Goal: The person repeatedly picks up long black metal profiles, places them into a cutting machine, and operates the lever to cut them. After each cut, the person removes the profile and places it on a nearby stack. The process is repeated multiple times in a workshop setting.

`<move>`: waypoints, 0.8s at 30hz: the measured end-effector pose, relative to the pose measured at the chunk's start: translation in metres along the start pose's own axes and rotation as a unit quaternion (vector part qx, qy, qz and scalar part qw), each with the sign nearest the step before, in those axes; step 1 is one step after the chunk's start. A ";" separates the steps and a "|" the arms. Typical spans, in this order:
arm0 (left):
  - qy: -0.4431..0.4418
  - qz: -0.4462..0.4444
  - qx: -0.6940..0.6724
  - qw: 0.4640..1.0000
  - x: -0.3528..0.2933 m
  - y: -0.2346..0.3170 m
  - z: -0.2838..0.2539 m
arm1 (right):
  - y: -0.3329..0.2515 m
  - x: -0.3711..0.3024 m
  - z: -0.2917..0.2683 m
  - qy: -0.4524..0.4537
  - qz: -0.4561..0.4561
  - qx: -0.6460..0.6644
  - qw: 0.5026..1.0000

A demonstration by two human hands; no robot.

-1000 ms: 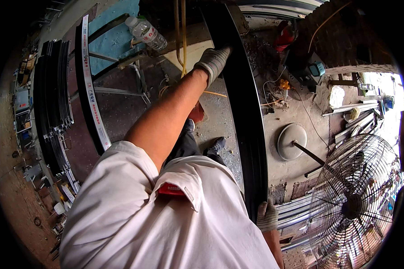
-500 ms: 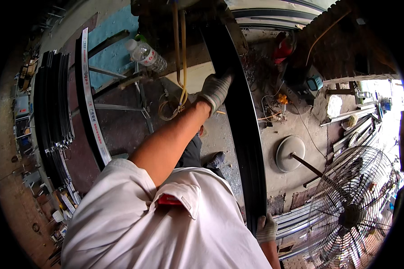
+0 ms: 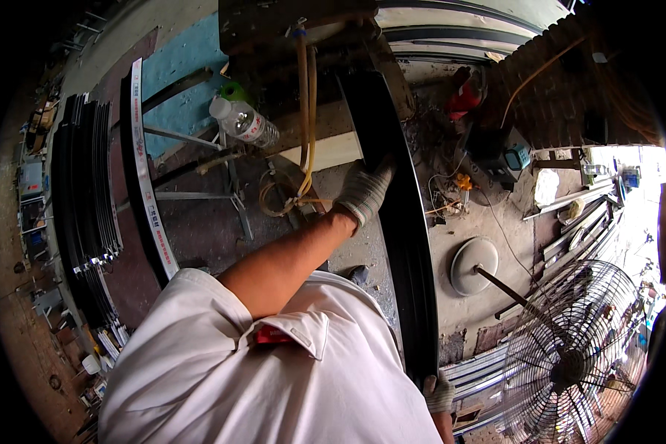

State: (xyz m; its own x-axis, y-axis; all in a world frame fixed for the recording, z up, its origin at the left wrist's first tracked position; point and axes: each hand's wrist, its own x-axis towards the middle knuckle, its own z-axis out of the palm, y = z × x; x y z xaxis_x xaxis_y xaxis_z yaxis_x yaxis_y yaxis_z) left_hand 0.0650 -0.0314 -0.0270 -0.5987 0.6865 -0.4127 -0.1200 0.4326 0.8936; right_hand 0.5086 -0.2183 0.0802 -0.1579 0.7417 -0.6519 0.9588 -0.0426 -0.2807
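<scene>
A long black metal profile (image 3: pixel 407 259) runs from the dark machine down along my right side. My left hand (image 3: pixel 366 192), in a knitted grey work glove, is closed around its left edge near the far end, with the thumb lying on top. At the near end my right hand (image 3: pixel 440 392), also gloved, grips the profile from its right side; most of those fingers are hidden. The profile's far end lies at the dark machine (image 3: pixel 296 18), next to two yellowish hoses (image 3: pixel 307 111).
A clear plastic bottle (image 3: pixel 248 124) stands left of the hoses. Farther left are a profile with a white printed strip (image 3: pixel 144 159) and a stack of black profiles (image 3: pixel 85 185). To my right stands a large wire-caged fan (image 3: pixel 570 362) with a round base (image 3: pixel 473 266).
The view has shifted, so the machine, bottle and fan sit lower in the picture. Both hands keep their hold on the black profile, and my left hand appears a little nearer to me.
</scene>
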 end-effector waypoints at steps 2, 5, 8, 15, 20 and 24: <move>-0.009 0.023 0.012 1.000 0.002 -0.005 0.000 | -0.004 0.000 -0.003 -0.001 0.008 -0.005 1.000; -0.031 0.035 -0.053 0.998 0.002 -0.008 0.000 | -0.006 0.000 -0.004 -0.003 0.010 -0.005 1.000; -0.031 0.005 -0.108 0.994 -0.007 0.010 -0.002 | -0.003 0.000 -0.001 0.001 0.003 0.004 1.000; -0.032 0.028 -0.080 0.996 0.004 -0.006 -0.002 | -0.008 0.001 -0.003 0.007 -0.002 0.008 1.000; -0.028 -0.032 -0.025 0.999 -0.010 0.017 -0.008 | -0.013 0.000 -0.002 0.010 -0.005 0.038 0.999; -0.007 -0.032 0.002 0.999 -0.012 0.017 -0.009 | -0.010 0.000 -0.001 0.005 -0.010 0.001 1.000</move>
State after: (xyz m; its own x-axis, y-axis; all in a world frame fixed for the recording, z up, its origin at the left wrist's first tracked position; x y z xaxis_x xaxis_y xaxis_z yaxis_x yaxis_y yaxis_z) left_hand 0.0632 -0.0371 -0.0056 -0.5790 0.6655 -0.4710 -0.1546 0.4776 0.8649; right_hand 0.4993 -0.2171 0.0835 -0.1751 0.7496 -0.6383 0.9550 -0.0282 -0.2951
